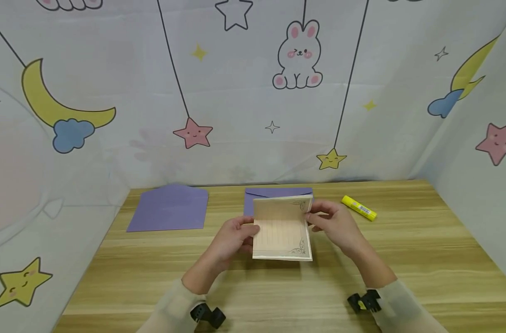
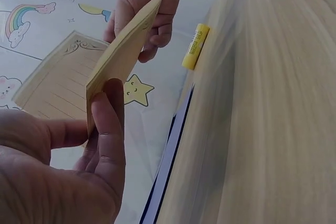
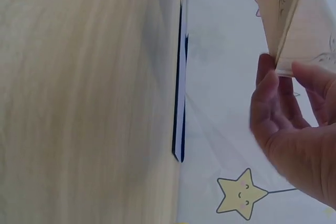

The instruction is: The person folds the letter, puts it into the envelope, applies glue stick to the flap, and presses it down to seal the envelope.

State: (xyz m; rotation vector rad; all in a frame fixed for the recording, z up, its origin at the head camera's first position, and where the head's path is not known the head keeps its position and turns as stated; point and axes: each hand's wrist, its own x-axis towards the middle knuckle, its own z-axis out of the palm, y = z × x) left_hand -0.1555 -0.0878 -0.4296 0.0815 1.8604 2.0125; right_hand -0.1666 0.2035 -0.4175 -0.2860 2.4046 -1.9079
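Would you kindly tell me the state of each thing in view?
Card, folded, partly open, held up
Left hand, gripping the card's left side
Right hand, gripping the card's right side
Left envelope, lying down
Right envelope, lying down, partly hidden in the head view
Yellow tube, lying on its side

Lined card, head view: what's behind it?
Behind the lined card: a purple envelope on the table. Its top strip and part of its left side show; the card covers its middle, which can't be seen.

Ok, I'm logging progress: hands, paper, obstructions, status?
Left hand, right hand: both holding lined paper. Paper aloft, partly folded. Nothing visibly in the way.
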